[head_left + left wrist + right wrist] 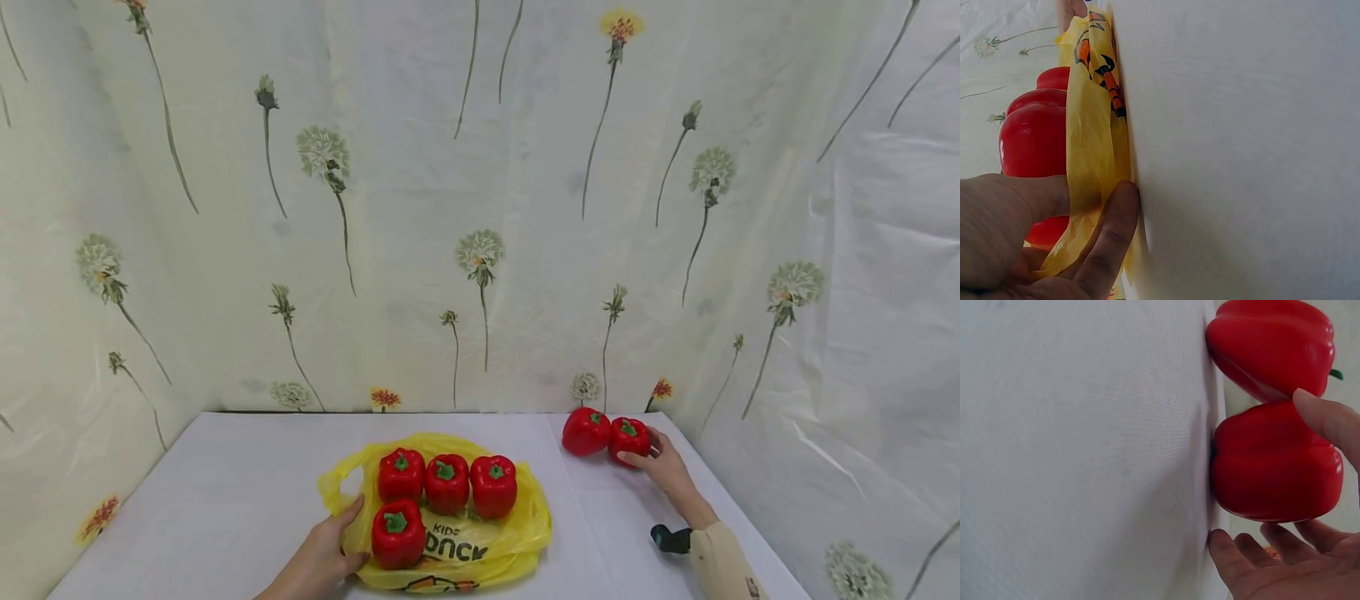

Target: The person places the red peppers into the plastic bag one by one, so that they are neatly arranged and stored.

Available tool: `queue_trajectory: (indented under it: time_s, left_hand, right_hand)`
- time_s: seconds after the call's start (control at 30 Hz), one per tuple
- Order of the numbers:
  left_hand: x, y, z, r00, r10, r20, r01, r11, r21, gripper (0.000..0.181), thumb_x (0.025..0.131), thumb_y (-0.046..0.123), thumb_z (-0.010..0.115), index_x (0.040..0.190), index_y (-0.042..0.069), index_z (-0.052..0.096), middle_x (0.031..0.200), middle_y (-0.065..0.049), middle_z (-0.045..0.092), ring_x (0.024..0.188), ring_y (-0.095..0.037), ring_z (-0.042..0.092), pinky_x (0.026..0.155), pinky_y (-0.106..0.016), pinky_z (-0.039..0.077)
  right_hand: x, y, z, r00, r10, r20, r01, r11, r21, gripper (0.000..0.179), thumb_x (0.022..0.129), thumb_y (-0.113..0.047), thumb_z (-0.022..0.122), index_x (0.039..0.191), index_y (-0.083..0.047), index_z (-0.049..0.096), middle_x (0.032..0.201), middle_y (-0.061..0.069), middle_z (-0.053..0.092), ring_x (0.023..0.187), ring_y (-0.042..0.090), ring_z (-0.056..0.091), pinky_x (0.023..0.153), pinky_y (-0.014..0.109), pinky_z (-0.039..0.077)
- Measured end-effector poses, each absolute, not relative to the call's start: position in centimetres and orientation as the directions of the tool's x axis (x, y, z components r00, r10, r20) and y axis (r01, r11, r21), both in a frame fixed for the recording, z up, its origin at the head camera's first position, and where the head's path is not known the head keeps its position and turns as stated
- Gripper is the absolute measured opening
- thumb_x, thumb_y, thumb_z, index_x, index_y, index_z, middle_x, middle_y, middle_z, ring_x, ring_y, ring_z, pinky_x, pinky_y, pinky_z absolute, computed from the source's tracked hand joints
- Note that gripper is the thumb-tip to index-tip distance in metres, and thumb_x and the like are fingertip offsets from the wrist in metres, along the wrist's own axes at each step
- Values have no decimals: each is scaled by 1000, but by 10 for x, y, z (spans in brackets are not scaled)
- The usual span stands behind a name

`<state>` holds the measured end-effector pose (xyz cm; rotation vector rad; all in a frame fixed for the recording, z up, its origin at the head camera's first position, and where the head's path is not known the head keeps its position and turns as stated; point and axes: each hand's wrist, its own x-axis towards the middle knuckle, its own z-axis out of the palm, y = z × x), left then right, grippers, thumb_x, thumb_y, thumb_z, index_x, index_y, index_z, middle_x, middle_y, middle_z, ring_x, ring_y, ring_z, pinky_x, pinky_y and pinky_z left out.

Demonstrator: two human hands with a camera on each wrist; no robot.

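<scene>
A yellow plastic bag [517,550] with printed lettering lies spread on the table. On it three red bell peppers [447,483] stand in a row, with another red bell pepper [398,534] in front of the leftmost. My left hand [324,554] pinches the bag's left edge; the left wrist view shows the plastic [1089,150] between thumb and fingers. At the back right, my right hand [670,468] is around a red bell pepper [1279,465], thumb over one side. Its fingers are loosely spread along the other side. Beside that pepper leans one more red bell pepper [586,432].
The white tabletop [225,500] runs back to a curtain [405,208] printed with dandelions, which also hangs along both sides. A small black object [670,539] shows beside my right wrist, near the beige sleeve [722,562].
</scene>
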<state>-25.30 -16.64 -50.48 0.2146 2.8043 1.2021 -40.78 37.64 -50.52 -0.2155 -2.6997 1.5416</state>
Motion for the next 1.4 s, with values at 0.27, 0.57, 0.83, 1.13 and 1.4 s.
queue_trajectory:
  time_s: [0.27, 0.57, 0.83, 1.13, 1.4]
  left_hand:
    - [-251, -166, -505, -989, 149, -1, 102, 685, 721, 80, 73, 9, 78, 142, -7, 41, 141, -27, 48, 110, -24, 54, 94, -47, 50]
    - [-252, -165, -504, -990, 137, -21, 78, 675, 734, 80, 73, 10, 79, 142, -6, 41, 143, -26, 46, 113, -26, 53, 95, -48, 50]
    - [-252, -164, -504, -990, 137, -27, 75, 686, 724, 81, 74, 12, 79, 143, -5, 41, 144, -25, 46, 127, -35, 49, 100, -55, 44]
    - [-253, -164, -503, -991, 130, -29, 70, 690, 720, 80, 73, 11, 79, 142, -5, 42, 143, -25, 47, 120, -28, 53, 100, -54, 44]
    - [-254, -163, -503, -989, 121, -84, 21, 678, 735, 82, 74, 12, 79, 143, -4, 40, 145, -24, 45, 125, -33, 50, 100, -55, 44]
  right_hand:
    - [-411, 376, -508, -988, 148, -49, 116, 494, -862, 110, 83, -44, 72, 154, -1, -1, 157, 30, 9, 142, 49, 13, 112, 61, 25]
    - [-411, 375, -510, -986, 161, -37, 112, 490, -864, 111, 83, -43, 73, 153, 0, -1, 157, 31, 9, 141, 50, 14, 112, 60, 26]
    - [-414, 375, -514, -986, 167, -24, 105, 493, -863, 111, 82, -41, 74, 153, 1, 0, 155, 33, 13, 140, 50, 18, 111, 60, 27]
    - [-414, 374, -516, -985, 174, -3, 88, 483, -871, 107, 83, -43, 73, 154, 0, 4, 155, 31, 15, 139, 50, 22, 111, 58, 30]
    - [-410, 374, -515, -980, 197, -17, 114, 493, -862, 101, 86, -42, 70, 153, -1, 7, 152, 32, 22, 136, 48, 28, 110, 58, 32]
